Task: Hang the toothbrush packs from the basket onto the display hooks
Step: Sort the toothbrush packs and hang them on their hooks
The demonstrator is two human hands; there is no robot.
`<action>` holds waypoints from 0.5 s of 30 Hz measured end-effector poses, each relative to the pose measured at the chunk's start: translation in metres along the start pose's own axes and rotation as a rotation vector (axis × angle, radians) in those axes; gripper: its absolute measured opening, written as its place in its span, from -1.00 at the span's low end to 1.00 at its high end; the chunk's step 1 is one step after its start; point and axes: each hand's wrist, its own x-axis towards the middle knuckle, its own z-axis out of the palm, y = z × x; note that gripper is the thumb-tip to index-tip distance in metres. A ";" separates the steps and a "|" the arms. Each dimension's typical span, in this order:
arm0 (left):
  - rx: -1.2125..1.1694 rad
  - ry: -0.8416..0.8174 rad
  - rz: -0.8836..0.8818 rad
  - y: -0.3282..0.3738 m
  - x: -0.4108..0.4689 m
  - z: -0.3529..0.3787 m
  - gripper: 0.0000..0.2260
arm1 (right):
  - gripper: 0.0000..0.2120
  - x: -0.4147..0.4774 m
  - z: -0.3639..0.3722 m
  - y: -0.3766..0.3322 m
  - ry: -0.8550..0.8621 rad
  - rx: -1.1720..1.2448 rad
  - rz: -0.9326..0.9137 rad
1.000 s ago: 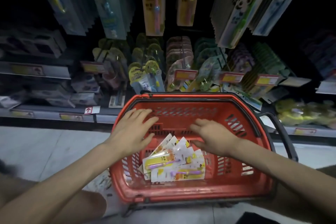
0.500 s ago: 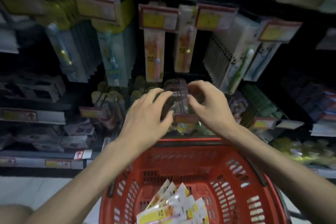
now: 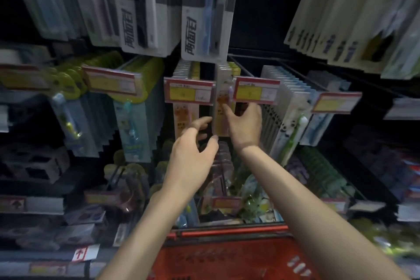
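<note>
My right hand (image 3: 245, 124) grips the right edge of a pale toothbrush pack with orange print (image 3: 220, 118). The pack hangs upright on a display hook between two red-and-yellow price tags (image 3: 189, 91). My left hand (image 3: 193, 152) hovers just left of and below that pack, fingers spread and slightly curled, with its fingertips near the pack's left edge. A second row of the same orange packs (image 3: 185, 118) hangs immediately to the left. Only the far rim of the red basket (image 3: 227, 233) shows at the bottom, and its contents are out of view.
Rows of other toothbrush packs hang all around: blue ones (image 3: 134, 125) to the left, white panda ones (image 3: 288, 118) to the right, large white packs (image 3: 204, 13) overhead. Lower hooks hold small pouches (image 3: 222, 166). Shelf edges with tags run along the left.
Both hands rose from the lower hooks up to the orange packs, and my right hand took hold of one. The view tilted up, so the basket's packs dropped out of sight.
</note>
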 end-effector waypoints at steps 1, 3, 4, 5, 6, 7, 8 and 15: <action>-0.017 -0.006 -0.018 -0.001 0.001 0.002 -0.68 | -0.48 0.004 0.003 0.001 0.002 0.022 -0.006; -0.050 -0.030 -0.047 -0.003 0.002 0.005 -0.70 | -0.56 0.011 0.010 0.001 -0.001 0.044 0.001; -0.057 -0.038 -0.055 -0.004 0.002 0.005 -0.71 | -0.62 0.015 0.013 0.001 -0.001 0.039 0.012; -0.054 -0.043 -0.059 -0.006 0.001 0.006 -0.71 | -0.66 0.017 0.016 0.002 0.002 0.031 0.026; -0.044 -0.047 -0.061 -0.007 0.000 0.006 -0.71 | -0.70 0.018 0.018 0.004 0.003 0.021 0.039; -0.033 -0.051 -0.063 -0.008 -0.001 0.006 -0.71 | -0.73 0.018 0.019 0.006 -0.001 0.016 0.048; -0.022 -0.056 -0.066 -0.009 -0.003 0.006 -0.71 | -0.75 0.016 0.018 0.008 -0.011 0.013 0.050; 0.101 -0.111 -0.050 -0.014 -0.017 -0.002 -0.65 | -0.52 -0.028 -0.018 0.014 -0.088 -0.116 0.019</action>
